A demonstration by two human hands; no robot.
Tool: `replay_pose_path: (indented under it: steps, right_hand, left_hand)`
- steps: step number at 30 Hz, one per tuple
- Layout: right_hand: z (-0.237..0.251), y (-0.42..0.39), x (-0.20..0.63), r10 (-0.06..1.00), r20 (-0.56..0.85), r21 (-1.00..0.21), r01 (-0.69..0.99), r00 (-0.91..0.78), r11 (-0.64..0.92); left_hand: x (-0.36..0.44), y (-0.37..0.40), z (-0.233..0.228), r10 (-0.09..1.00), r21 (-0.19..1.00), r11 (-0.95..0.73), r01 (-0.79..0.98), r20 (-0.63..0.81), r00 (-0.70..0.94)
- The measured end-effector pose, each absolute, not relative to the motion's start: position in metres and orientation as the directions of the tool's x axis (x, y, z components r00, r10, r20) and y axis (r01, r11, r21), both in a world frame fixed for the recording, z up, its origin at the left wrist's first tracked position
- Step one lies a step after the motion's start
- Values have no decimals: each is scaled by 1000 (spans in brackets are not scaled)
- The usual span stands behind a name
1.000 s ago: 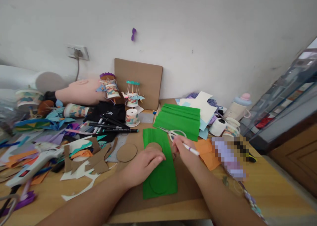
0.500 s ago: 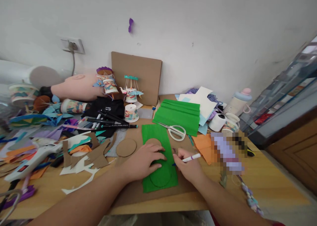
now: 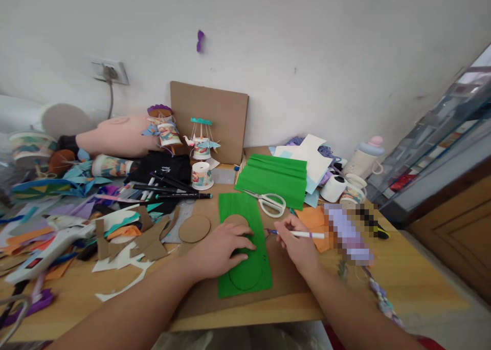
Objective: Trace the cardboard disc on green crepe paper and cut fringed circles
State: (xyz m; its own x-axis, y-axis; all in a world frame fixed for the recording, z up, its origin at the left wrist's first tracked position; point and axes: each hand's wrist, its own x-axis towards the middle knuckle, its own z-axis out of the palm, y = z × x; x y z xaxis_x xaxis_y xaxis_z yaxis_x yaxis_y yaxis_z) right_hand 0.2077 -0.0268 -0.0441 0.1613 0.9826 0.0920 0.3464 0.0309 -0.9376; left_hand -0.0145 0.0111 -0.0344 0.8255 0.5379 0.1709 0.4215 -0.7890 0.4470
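My left hand (image 3: 226, 245) lies with spread fingers on a green paper strip (image 3: 251, 206), over a cardboard disc (image 3: 236, 219) that it partly hides. A drawn circle outline shows on the strip's near part. Just right of the strip, my right hand (image 3: 297, 245) grips a white marker (image 3: 312, 235) with a purple band, its tip pointing left. Brown cardboard (image 3: 284, 281) lies beneath the strip. To the left of my left hand is another cardboard disc (image 3: 195, 228). White-handled scissors (image 3: 272, 204) rest beyond the strip, against a folded green paper stack (image 3: 274, 176).
Cardboard and paper scraps (image 3: 151, 242) and a glue gun (image 3: 57, 250) cover the left side. Several black markers (image 3: 184, 195) lie behind them. Decorated paper cups (image 3: 202, 176) stand at the back. Orange paper (image 3: 309, 217) and a thread spool (image 3: 333, 188) are on the right.
My right hand has moved slightly up and right, and the marker now lies more level, its tip off the strip's right edge. My left hand stays on the disc.
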Motion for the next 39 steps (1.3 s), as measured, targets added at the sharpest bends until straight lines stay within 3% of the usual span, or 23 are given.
replay_pose_path:
  steps: [5, 8, 11, 19, 29, 39]
  right_hand:
    - [-29, -7, 202, 985, 162, -929, 329, -57, 172]
    - [-14, 4, 192, 935, 252, -851, 404, -249, 337]
    - [-3, 11, 183, 911, 274, -812, 433, -307, 390]
    - [-25, 19, 182, 928, 245, -881, 336, -280, 334]
    - [-26, 22, 181, 920, 258, -879, 324, -295, 351]
    - [9, 4, 180, 917, 276, -771, 502, -289, 391]
  left_hand:
    - [-25, 15, -19, 528, 542, -763, 353, 206, 824]
    - [-31, 22, -8, 715, 606, -642, 470, 251, 653]
    - [-34, 25, -5, 845, 596, -514, 617, 226, 486]
    - [-29, 15, -25, 792, 444, -566, 695, 59, 608]
    - [-27, 14, -21, 750, 467, -592, 657, 23, 661]
    - [-25, 13, -20, 757, 468, -580, 667, 7, 653]
